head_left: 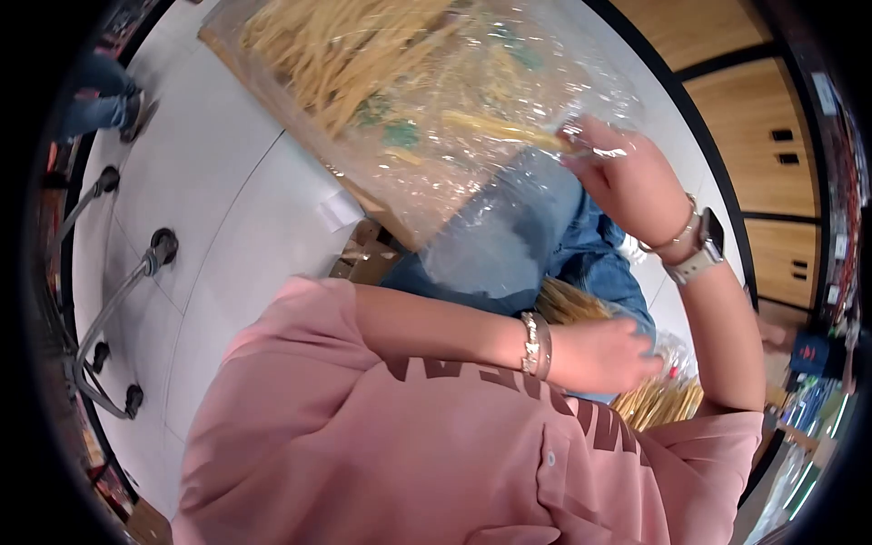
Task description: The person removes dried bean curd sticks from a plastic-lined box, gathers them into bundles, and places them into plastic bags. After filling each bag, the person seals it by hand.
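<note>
A large clear plastic bag lies over a cardboard box and my lap. Long pale yellow dried strips fill its far part, with green marks on the plastic. My right hand, wearing a watch, is closed on the bag's right edge, where a few yellow strips reach the fingers. My left hand crosses low before my body, fingers slightly bent and apart, nothing visible between them. Just beyond its fingertips is a bundle of thin yellowish sticks with clear wrapping; more sticks show between my legs.
Pale floor tiles spread to the left, with a grey tubular metal frame on wheels. Another person's leg and shoe are at the upper left. Wooden cabinets line the right side, with cluttered goods beyond.
</note>
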Tool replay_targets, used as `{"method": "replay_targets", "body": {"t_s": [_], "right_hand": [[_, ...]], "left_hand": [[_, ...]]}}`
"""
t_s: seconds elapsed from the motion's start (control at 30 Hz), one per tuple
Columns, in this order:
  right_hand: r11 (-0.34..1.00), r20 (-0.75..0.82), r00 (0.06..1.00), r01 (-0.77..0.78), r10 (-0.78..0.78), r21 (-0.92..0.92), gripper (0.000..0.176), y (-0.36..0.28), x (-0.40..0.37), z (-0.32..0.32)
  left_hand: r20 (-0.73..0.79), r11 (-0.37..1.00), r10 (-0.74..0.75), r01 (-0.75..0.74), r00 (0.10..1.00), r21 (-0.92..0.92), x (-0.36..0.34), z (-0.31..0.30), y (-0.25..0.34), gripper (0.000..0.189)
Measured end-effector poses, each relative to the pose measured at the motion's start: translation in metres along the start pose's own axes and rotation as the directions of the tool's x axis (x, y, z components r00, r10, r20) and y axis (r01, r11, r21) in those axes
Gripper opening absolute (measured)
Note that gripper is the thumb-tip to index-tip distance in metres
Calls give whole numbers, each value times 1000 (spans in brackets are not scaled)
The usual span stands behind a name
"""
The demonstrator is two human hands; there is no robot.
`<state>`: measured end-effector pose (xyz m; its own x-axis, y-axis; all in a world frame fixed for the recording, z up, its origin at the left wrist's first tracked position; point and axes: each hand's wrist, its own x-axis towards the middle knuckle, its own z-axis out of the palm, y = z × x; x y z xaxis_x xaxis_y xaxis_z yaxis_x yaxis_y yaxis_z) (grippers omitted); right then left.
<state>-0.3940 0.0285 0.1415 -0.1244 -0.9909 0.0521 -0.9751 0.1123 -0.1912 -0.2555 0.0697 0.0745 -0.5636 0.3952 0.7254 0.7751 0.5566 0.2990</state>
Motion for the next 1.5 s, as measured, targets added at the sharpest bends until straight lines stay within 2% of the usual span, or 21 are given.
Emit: {"method": "replay_targets", "body": {"t_s": [0.07,0.1,0.2,0.23,0.27,0.33,0.4,0.43,0.53,0.57,0.6,0.8,0.97,1.0,1.07,1.13,1.27,1.4,1.5], "right_hand": [[970,63,995,-90,78,225,17,-1,-29,-21],[965,20,995,-97,94,245,18,0,-47,-31],[995,-66,993,-95,94,-10,18,-9,-95,-66],[970,-104,993,-79,56,-231,19,-15,-108,-80],[950,-139,988,-104,66,-295,19,-19,-123,-90],[898,-199,977,-152,75,-412,20,-28,-151,-107],[876,-240,965,-202,103,-438,23,-37,-175,-124],[876,-209,968,-216,136,-432,26,-42,-189,-134],[843,-136,965,-262,224,-470,29,-54,-224,-152],[832,-105,965,-259,238,-490,30,-57,-232,-156],[824,-74,965,-253,251,-507,30,-59,-240,-156],[791,-41,955,-266,293,-551,33,-59,-247,-129],[739,33,956,-204,293,-642,35,-69,-228,-99],[726,46,953,-198,301,-659,34,-70,-228,-95],[720,33,952,-208,305,-662,32,-69,-232,-90],[721,22,965,-179,260,-669,29,-67,-235,-91],[662,117,886,-242,448,-709,28,-70,-235,-96],[772,170,881,-277,442,-572,27,-68,-244,-96],[847,141,886,-361,442,-391,24,-73,-241,-90]], "left_hand": [[45,1000,4,-5,999,10,2,-8,-2,7],[72,1000,7,-8,997,21,4,-10,-4,7],[139,999,17,-21,990,29,6,-17,-6,6],[158,999,21,-25,987,26,8,-19,-8,7],[186,997,9,-22,983,69,10,-20,-8,11],[175,1000,-10,15,985,-24,15,-27,-10,17],[227,996,-25,45,974,-82,20,-34,-14,20],[253,992,-36,65,967,-107,21,-36,-15,22],[280,998,-53,56,958,-4,22,-37,-15,25],[237,997,-53,65,970,-43,19,-33,-17,25],[265,996,-58,75,963,-53,22,-33,-17,25],[395,992,-75,110,916,-68,35,-44,-23,26],[390,985,-80,132,917,-109,35,-52,-23,22],[382,990,-54,100,923,-103,34,-52,-24,21],[356,995,3,31,935,-91,31,-53,-25,20],[408,997,2,28,913,-68,31,-55,-23,20],[423,995,28,15,906,-97,32,-56,-25,21],[427,994,83,-44,901,-99,30,-58,-25,25],[419,991,113,-73,901,-111,27,-58,-24,28]]}}
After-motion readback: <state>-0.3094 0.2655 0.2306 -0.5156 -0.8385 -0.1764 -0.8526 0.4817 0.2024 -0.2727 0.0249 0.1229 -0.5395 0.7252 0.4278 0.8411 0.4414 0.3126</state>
